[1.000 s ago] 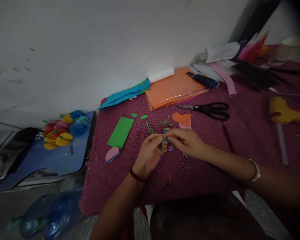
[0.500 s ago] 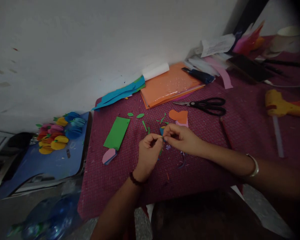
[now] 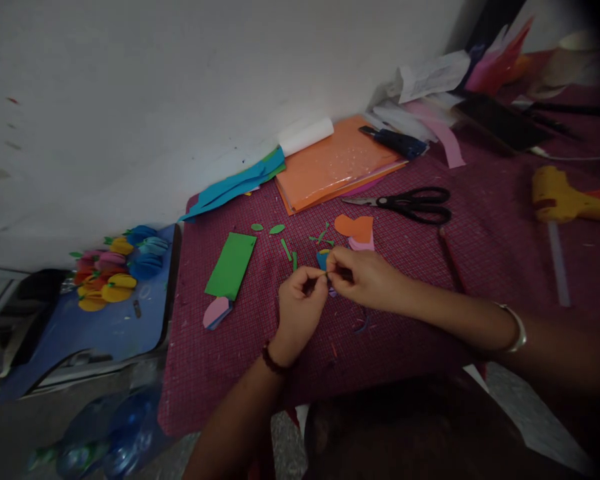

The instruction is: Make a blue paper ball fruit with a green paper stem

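My left hand (image 3: 303, 303) and my right hand (image 3: 365, 277) meet over the middle of the table, fingertips pinched together. A tiny greenish sliver shows between the fingertips, too small to name. Just behind them lies a blue and yellow paper piece (image 3: 322, 259), partly covered by my right hand. Thin green paper strips (image 3: 286, 249) and green scraps (image 3: 323, 235) are scattered beyond my hands, with two green paper leaves (image 3: 277, 229) farther left. Orange heart-shaped paper cutouts (image 3: 357, 230) rest on pink paper behind my right hand.
Black-handled scissors (image 3: 410, 203) lie behind my right forearm. A green paper rectangle (image 3: 231, 267) sits left. At the back are an orange sheet pack (image 3: 330, 167) and a box cutter (image 3: 397, 141); a yellow glue gun (image 3: 555, 197) is right. Paper fruits (image 3: 120, 287) stand on a blue surface.
My view has shifted slightly, so most table items sit a little higher. Both hands stay pinched together, with the fingertips slightly turned; the green scraps beyond them show more fully.
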Demonstrator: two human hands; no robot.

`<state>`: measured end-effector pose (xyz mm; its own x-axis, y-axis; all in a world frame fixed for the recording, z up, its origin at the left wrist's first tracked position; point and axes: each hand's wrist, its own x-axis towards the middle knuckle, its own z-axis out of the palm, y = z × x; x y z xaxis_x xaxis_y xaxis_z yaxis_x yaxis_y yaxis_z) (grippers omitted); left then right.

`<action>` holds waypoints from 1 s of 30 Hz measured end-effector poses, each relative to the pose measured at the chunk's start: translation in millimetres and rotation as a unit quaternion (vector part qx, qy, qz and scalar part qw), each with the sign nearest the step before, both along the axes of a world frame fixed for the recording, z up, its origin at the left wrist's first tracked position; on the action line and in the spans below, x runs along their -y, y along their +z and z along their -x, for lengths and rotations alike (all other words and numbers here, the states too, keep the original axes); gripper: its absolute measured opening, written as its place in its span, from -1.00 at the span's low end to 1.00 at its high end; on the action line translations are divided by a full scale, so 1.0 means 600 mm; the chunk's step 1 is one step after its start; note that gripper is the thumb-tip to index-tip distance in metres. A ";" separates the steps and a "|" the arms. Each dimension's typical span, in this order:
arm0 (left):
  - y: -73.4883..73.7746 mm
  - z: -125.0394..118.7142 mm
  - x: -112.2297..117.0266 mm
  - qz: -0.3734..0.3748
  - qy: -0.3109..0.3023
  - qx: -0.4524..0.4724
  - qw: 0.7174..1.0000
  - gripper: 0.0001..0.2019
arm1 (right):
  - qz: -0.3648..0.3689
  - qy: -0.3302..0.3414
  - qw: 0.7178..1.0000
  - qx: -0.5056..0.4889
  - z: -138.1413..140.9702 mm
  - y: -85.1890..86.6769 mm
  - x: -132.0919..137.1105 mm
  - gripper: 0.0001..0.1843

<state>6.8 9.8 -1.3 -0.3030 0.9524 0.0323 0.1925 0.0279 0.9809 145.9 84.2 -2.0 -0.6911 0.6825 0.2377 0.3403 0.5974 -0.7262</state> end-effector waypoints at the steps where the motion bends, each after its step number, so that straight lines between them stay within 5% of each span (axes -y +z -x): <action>1: 0.001 -0.001 0.000 -0.003 0.004 -0.010 1.000 -0.93 | -0.007 0.000 1.000 0.004 0.000 0.000 0.000 -0.94; 5: -0.003 -0.002 -0.002 0.008 0.006 -0.006 1.000 -0.93 | -0.040 -0.002 0.999 0.021 0.001 -0.006 0.000 -0.94; 11: -0.015 0.013 -0.007 0.090 -0.066 0.133 0.985 -0.90 | -0.150 0.024 0.986 0.067 0.002 -0.013 -0.005 -0.91; 16: -0.011 0.020 -0.010 0.123 -0.103 0.150 0.976 -0.90 | -0.230 0.062 0.967 0.092 0.004 -0.017 -0.008 -0.88; 23: -0.011 0.030 -0.015 0.173 -0.153 0.332 0.914 -0.87 | -0.280 0.077 0.952 0.100 0.001 -0.015 -0.007 -0.88; 30: -0.007 0.027 -0.016 0.203 -0.140 0.331 0.911 -0.93 | -0.329 0.123 0.933 0.078 -0.001 -0.017 -0.012 -0.86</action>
<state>-9.5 19.4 -5.7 0.1292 0.8879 -0.4415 -0.3825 0.4554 0.8039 146.8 91.6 -12.0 -0.8685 0.2415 0.4329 0.2056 0.9701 -0.1286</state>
